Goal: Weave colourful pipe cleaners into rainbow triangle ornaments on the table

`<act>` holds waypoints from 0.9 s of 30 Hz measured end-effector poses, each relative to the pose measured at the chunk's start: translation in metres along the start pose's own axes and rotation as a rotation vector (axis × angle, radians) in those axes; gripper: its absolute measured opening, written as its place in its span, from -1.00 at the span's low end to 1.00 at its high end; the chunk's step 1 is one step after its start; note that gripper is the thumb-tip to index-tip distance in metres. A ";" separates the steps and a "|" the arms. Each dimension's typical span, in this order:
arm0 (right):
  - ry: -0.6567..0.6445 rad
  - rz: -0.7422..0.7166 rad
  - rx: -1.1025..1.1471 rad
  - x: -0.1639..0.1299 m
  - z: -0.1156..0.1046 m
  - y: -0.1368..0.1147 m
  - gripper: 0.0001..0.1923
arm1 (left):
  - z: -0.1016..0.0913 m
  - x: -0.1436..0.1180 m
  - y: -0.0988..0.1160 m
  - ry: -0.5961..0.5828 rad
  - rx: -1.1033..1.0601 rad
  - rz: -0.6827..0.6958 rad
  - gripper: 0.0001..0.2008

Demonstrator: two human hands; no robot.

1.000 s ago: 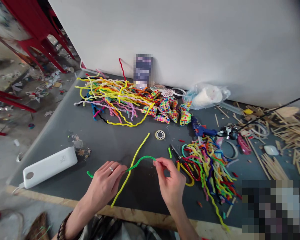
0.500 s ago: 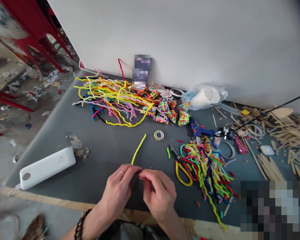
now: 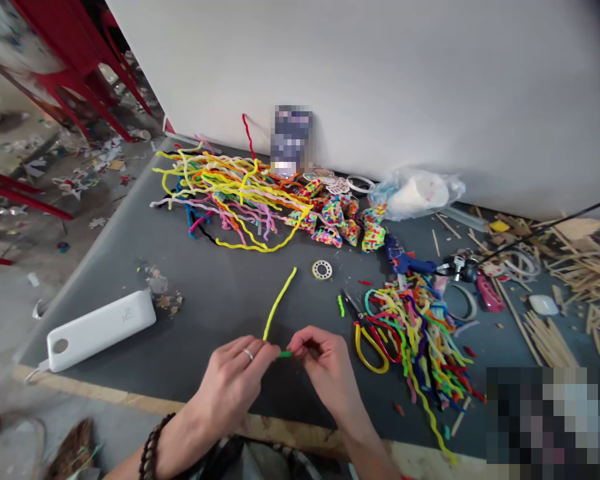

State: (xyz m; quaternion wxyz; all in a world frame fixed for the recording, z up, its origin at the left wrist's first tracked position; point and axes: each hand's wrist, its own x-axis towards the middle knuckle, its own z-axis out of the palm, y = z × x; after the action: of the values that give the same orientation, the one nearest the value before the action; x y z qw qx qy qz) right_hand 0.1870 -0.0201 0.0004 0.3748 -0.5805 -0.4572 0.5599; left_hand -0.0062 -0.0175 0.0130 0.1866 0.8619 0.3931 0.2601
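Pinching a short green pipe cleaner [image 3: 285,355] between both sets of fingertips, a person works low at the near edge of a dark grey table [image 3: 215,293]. The left hand [image 3: 233,385], a ring on one finger and a bead bracelet [image 3: 151,448] at the wrist, has thumb and forefinger closed together on the green piece's left end, while the right hand [image 3: 330,373] has its fingers curled and clamped on the right end, so only a small green stretch shows in the gap between the two hands. A yellow pipe cleaner [image 3: 279,303] runs away from the left fingertips toward the wall, its near end hidden under them; whether the fingers grip it too cannot be told. Just right of the right hand lie scissors with yellow and red handles [image 3: 369,341], touching a tangled heap of short coloured pipe cleaners [image 3: 420,327]. Beyond the fingers, a small ring-shaped roll [image 3: 321,270] sits near the yellow strand's far tip, and farther still a large pile of long pipe cleaners [image 3: 225,193] spreads before the white wall. Well to the left of the left hand rests a white power bank [image 3: 100,330]. A blue glue gun [image 3: 405,261] lies beyond the short heap, with wooden sticks [image 3: 575,267] scattered far right.
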 end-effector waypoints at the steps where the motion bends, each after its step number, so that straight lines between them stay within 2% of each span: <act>1: 0.014 -0.007 -0.031 -0.001 0.002 0.000 -0.84 | 0.001 0.000 -0.001 0.001 0.041 -0.044 -0.68; 4: 0.046 -0.063 -0.125 -0.001 0.004 -0.004 -0.82 | 0.006 -0.002 0.004 -0.052 0.139 -0.109 -0.67; 7: 0.054 -0.073 -0.132 0.004 0.000 -0.012 -0.84 | 0.006 -0.002 0.012 -0.057 0.072 -0.100 -0.65; 10: 0.067 -0.073 -0.101 0.010 -0.007 -0.019 -0.87 | 0.001 0.000 0.010 0.016 -0.047 -0.127 -0.62; 15: 0.077 -0.149 0.061 0.010 -0.008 -0.023 -0.79 | -0.005 0.006 0.001 0.133 -0.062 -0.313 -0.79; 18: 0.124 -0.156 0.152 0.007 -0.005 -0.020 -0.78 | -0.006 0.006 0.003 0.126 -0.156 -0.368 -0.78; 22: 0.176 -0.184 0.060 0.001 -0.003 -0.016 -0.78 | -0.008 0.005 0.011 0.055 -0.331 -0.435 -0.76; 27: 0.199 -0.209 -0.015 -0.006 -0.004 -0.017 -0.79 | -0.010 0.006 0.012 0.081 -0.502 -0.488 -0.76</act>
State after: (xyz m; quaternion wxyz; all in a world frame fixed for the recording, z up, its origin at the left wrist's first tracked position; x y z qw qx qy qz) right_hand 0.1896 -0.0205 0.0187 0.4705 -0.5852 -0.4797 0.4540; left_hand -0.0015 -0.0191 0.0289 0.4334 0.6587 0.5186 0.3305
